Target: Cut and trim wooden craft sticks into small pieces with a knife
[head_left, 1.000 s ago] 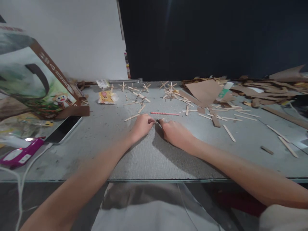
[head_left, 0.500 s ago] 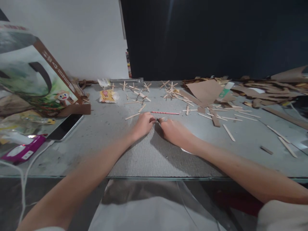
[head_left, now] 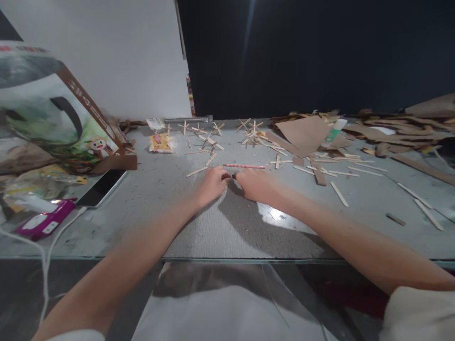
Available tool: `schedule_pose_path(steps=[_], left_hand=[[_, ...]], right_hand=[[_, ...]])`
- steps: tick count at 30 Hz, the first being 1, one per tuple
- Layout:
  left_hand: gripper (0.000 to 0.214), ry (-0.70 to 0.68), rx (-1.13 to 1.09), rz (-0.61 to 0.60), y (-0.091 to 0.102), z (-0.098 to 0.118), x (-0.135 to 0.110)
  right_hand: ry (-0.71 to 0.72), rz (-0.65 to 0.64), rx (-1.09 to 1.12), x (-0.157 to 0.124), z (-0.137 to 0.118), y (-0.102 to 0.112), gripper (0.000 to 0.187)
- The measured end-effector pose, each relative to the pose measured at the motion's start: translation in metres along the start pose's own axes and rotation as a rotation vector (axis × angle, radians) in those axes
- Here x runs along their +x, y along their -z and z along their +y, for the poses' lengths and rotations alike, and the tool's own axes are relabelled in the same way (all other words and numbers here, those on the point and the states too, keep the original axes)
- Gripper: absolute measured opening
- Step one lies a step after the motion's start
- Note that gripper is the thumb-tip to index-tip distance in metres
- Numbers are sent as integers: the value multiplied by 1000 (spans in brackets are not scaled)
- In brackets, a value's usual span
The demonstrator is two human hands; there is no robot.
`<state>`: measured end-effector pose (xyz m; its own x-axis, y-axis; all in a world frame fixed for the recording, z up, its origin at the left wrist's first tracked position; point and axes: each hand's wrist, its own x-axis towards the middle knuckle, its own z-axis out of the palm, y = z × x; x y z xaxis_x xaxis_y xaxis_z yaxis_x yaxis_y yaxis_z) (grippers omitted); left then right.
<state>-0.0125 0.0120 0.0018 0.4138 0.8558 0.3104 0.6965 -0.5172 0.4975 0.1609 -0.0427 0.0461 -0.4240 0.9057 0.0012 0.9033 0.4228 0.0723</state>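
At the table's (head_left: pixel 206 241) middle, in the head view, the left hand (head_left: pixel 214 182) and right hand (head_left: pixel 255 184) nearly meet, a narrow gap between them. Each hand's fingers are curled together; whether they pinch something small, I cannot tell. Just beyond both hands lies the pencil (head_left: pixel 244 166), crosswise. One stick (head_left: pixel 196 172) lies near the left hand; crossed sticks (head_left: pixel 253 135) sit farther back. Cardboard (head_left: pixel 298 135) lies back right, a phone (head_left: pixel 103 187) well off to the left.
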Motion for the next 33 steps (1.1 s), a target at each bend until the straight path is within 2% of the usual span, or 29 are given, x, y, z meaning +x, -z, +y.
schedule_pose_path(steps=[10,14,19,29,33], left_hand=[[14,42,-7,4,-4,-3,4],[16,18,-4,6,-4,-3,3],[19,-72,21,-1,-2,-5,1],[15,-23,-29,36,-9,-14,8],[16,-16,-42,56,-12,-16,10]], right_hand=[[-36,15,3,-18,-18,-12,36],[-25,1,-19,-14,-15,-8,39],[-6,-14,-35,-4,-6,-3,31],[-66,11,17,-13,-19,-15,34],[-80,15,52,-9,-15,-15,33]])
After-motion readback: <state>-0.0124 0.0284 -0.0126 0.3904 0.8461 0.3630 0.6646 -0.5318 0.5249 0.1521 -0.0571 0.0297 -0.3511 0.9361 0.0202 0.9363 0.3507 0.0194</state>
